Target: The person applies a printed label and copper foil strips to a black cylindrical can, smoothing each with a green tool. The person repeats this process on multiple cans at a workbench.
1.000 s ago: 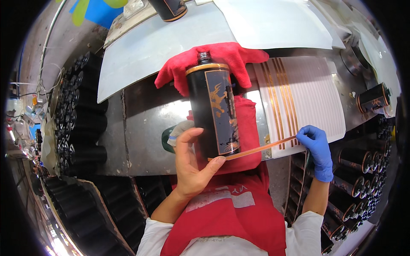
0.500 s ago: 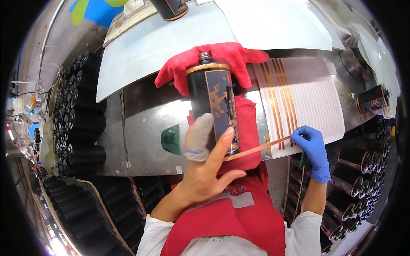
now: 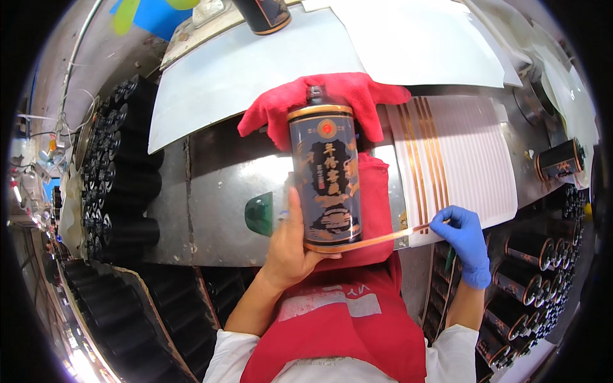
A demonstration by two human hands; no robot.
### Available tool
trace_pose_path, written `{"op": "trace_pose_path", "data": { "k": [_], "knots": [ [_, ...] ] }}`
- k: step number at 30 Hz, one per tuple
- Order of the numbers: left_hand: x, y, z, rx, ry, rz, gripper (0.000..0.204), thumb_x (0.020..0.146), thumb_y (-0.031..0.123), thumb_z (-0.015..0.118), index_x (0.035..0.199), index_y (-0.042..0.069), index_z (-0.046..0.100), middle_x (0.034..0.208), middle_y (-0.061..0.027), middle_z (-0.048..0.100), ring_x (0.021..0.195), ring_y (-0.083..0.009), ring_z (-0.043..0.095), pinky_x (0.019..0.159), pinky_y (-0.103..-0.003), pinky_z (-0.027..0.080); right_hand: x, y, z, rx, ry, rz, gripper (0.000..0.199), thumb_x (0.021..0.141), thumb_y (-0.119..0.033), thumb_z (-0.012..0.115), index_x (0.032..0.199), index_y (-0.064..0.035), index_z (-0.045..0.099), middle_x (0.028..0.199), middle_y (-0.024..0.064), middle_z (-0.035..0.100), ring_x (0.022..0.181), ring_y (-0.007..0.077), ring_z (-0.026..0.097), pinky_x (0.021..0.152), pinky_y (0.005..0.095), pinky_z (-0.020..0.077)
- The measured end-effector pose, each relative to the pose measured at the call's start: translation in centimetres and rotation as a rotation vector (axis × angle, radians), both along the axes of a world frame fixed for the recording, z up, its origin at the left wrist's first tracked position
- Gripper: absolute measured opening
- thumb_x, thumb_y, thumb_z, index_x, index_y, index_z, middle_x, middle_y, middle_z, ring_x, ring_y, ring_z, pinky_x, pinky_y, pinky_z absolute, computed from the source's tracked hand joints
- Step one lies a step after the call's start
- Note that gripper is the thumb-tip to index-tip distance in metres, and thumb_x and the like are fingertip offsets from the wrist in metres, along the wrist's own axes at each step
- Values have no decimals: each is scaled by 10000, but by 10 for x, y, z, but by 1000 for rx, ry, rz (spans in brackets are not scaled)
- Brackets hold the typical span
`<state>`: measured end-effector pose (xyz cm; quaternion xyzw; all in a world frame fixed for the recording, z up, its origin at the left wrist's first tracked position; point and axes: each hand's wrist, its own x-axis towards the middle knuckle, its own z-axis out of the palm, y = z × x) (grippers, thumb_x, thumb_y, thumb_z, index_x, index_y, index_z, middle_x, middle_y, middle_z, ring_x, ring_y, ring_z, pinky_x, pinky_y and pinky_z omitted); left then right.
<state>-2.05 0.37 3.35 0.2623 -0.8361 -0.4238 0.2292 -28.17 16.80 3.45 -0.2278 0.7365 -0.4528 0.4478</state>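
A black bottle [image 3: 327, 179] with gold bands and a copper-coloured design lies on its side in front of me, its neck on a bunched red cloth [image 3: 377, 97]. My left hand [image 3: 286, 246] grips its lower left side, a finger along the body and the thumb at the base. A thin gold adhesive strip [image 3: 380, 240] runs from the bottle's base rim to the right, stretched to my right hand [image 3: 461, 235]. That hand, in a blue glove, pinches the strip's free end. Fingers behind the bottle are hidden.
Right of the bottle, a white backing sheet [image 3: 482, 159] bears several gold strips. A green translucent piece [image 3: 259, 214] lies on the metal table [image 3: 211, 191] at left. More black bottles stand at both sides; one [image 3: 559, 161] lies at the right. White boards [image 3: 255, 76] cover the far side.
The bottle has turned so that its front label faces up. My left hand has moved from over its lower part to grip its left side. My right hand is slightly lower, still pinching the strip.
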Motion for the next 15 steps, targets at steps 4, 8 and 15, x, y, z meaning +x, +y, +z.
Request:
{"op": "trace_pose_path", "data": {
  "k": [4, 8, 15],
  "knots": [
    [7, -9, 3, -15, -77, -47, 1054, 729, 239, 760, 1400, -104, 22, 1319, -255, 409, 1171, -319, 487, 980, -339, 370, 5, -1, 7, 26, 9, -3, 73, 740, -70, 675, 770, -11, 645, 700, -35, 580, 635, 22, 478, 582, 168, 377],
    [-3, -6, 20, -151, -55, -45, 1174, 627, 316, 830, 1399, -104, 52, 1382, -286, 297, 1270, -369, 358, 1038, -375, 288, 5, -2, 19, 17, 11, -26, 63, 726, -53, 668, 749, -9, 630, 687, -31, 575, 636, 25, 480, 577, 176, 378],
    [-23, -11, 22, -204, 113, -97, 1046, 605, 292, 836, 1399, -35, 238, 1427, -285, 211, 1341, -392, 213, 1069, -413, 215, 1, 10, 40, -175, -98, -120, 51, 684, -8, 644, 697, -9, 595, 639, -4, 549, 575, 51, 494, 530, 189, 378]
  ]
}}
